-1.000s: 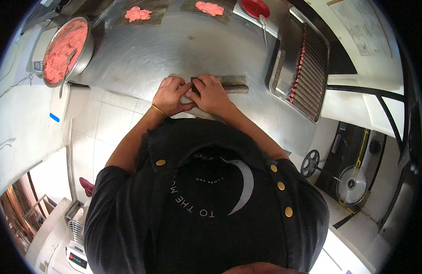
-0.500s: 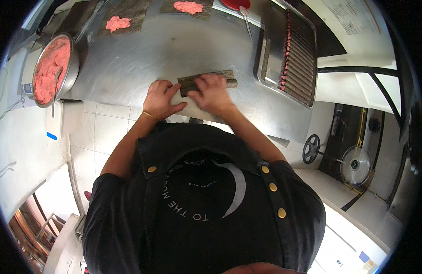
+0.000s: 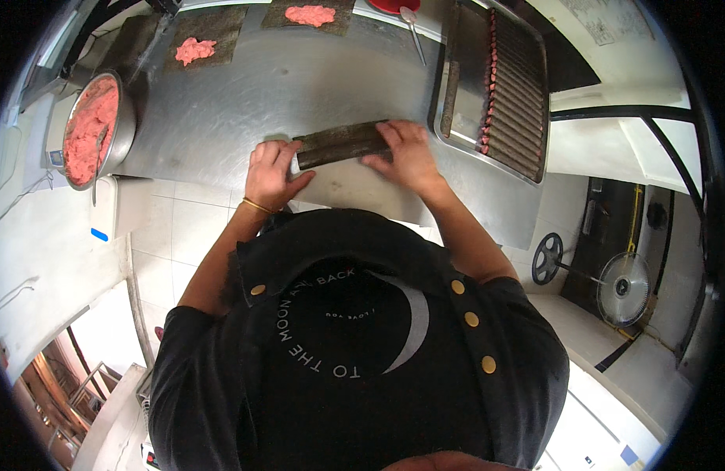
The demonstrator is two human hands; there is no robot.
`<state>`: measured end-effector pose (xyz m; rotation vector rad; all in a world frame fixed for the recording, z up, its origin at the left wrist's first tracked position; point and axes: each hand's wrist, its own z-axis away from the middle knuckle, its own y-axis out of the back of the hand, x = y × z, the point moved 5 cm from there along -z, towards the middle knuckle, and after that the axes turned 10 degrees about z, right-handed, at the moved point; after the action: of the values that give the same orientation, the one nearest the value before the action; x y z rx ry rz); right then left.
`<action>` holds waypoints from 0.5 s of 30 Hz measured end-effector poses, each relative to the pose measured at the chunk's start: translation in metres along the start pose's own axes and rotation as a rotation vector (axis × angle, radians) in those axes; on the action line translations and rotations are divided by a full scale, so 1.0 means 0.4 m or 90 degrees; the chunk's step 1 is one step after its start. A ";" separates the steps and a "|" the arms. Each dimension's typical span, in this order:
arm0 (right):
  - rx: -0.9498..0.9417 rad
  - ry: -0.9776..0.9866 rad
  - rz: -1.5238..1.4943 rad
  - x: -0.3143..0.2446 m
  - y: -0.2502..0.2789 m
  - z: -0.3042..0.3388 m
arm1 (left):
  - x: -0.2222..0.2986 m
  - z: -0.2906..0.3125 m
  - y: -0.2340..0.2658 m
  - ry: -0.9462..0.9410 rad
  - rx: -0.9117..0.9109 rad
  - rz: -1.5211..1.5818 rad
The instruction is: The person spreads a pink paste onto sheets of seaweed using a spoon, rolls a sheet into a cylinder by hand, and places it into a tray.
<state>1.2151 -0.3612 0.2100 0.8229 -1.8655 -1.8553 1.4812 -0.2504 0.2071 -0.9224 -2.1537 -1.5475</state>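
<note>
A dark green-brown seaweed sheet (image 3: 340, 146), partly rolled with a lengthwise fold, lies near the front edge of the steel table. My left hand (image 3: 271, 174) holds its left end, with the fingertips against the seaweed and the thumb stretched out below. At the right end my right hand (image 3: 409, 155) has its fingers over the seaweed and its thumb at the near edge. A small whitish patch shows beside my left fingertips; I cannot make out what it is. Any filling inside the roll is hidden.
Two flat seaweed sheets with pink paste (image 3: 195, 52) (image 3: 310, 16) lie at the back. A steel bowl of pink paste (image 3: 91, 133) with a spoon stands left on a scale. On the right, a metal tray (image 3: 438, 124) holds several finished rolls. A spoon (image 3: 415, 35) lies beside a red dish (image 3: 390, 5).
My right hand has slid right, from the middle of the seaweed to its right end, uncovering the roll. The left hand stays at the left end. The view has shifted slightly.
</note>
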 end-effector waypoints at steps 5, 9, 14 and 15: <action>0.007 0.197 -0.082 -0.054 -0.046 -0.038 | 0.058 -0.042 -0.064 0.004 -0.058 -0.017; 0.025 0.238 -0.074 -0.052 -0.073 -0.069 | 0.048 -0.060 -0.084 0.023 -0.048 -0.053; 0.086 0.246 -0.055 -0.053 -0.057 -0.093 | 0.035 -0.073 -0.095 0.067 -0.057 -0.103; 0.098 0.249 -0.062 -0.063 -0.041 -0.092 | 0.034 -0.077 -0.095 0.077 -0.061 -0.110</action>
<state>1.2599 -0.3725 0.1991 1.2477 -1.7537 -1.4806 1.4425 -0.2823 0.1990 -0.6663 -2.1361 -1.7541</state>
